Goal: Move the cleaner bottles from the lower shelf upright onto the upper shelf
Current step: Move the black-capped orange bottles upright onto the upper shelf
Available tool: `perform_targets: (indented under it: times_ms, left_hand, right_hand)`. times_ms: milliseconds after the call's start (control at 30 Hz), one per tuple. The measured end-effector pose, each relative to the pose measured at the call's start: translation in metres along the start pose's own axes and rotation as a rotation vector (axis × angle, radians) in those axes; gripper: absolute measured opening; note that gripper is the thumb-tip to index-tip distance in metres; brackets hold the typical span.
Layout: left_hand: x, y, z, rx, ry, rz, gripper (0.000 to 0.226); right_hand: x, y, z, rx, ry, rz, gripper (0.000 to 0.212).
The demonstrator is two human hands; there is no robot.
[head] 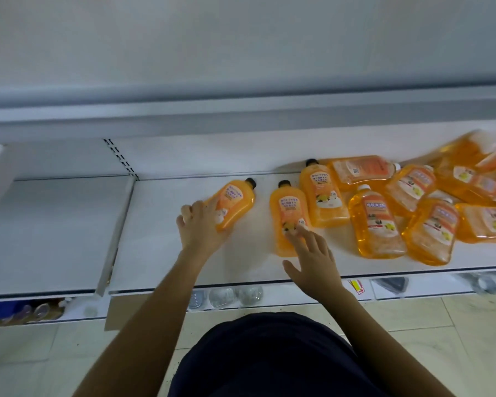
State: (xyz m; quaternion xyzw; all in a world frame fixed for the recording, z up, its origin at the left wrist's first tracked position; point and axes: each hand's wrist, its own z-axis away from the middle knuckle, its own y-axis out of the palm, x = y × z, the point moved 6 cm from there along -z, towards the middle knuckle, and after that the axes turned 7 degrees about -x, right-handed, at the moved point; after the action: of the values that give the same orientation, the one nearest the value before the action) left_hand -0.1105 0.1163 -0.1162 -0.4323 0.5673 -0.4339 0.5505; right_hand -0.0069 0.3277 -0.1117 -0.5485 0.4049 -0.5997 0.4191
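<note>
- The lower shelf, white, carried every cleaner bottle in view, each lying on its side.
- The left grip was grasping the base end of the leftmost bottle; its black cap pointed rearward and to the right.
- The second bottle, black-capped, lay near it but apart, cap to the rear.
- The right grip was released, fingers spread, with fingertips touching the second bottle's lower label.
- The third bottle, black-capped, lay close against the second bottle's right side.
- The heap of larger, overlapping bottles filled the shelf's right end, 3 showing white caps; the far right was blurred.
</note>
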Motion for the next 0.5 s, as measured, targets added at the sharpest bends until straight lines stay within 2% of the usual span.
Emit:
perform_targets:
  times_ms: [133, 200, 267, 300, 333, 400, 500]
  left_hand:
    - [0.014, 0.001, 0.060, -0.006, -0.113, 0.029, 0.085]
    - [0.019, 0.004, 0.083, -0.010, -0.182, 0.138, 0.080]
    - [0.024, 0.003, 0.089, -0.038, -0.253, 0.300, 0.069]
    - [0.028, 0.004, 0.085, -0.022, -0.274, 0.342, 0.067]
    - [0.031, 0.006, 0.078, 0.022, -0.286, 0.356, 0.068]
    - [0.038, 0.012, 0.064, 0.161, -0.306, 0.371, 0.076]
    - [0.039, 0.018, 0.052, 0.340, -0.320, 0.463, 0.070]
  right_hand:
    - [-0.003, 0.000, 0.029, 0.017, -0.011, -0.059, 0.052]
    - [-0.006, -0.006, 0.036, -0.037, 0.026, -0.167, 0.045]
    - [-0.012, -0.014, 0.030, -0.130, 0.139, -0.290, 0.041]
    - [-0.018, -0.016, 0.024, -0.157, 0.244, -0.354, 0.047]
    - [-0.025, -0.016, 0.017, -0.138, 0.379, -0.426, 0.057]
    - [-0.035, -0.004, 0.004, 0.015, 0.568, -0.525, 0.069]
    - [-0.033, 0.011, -0.007, 0.170, 0.598, -0.630, 0.063]
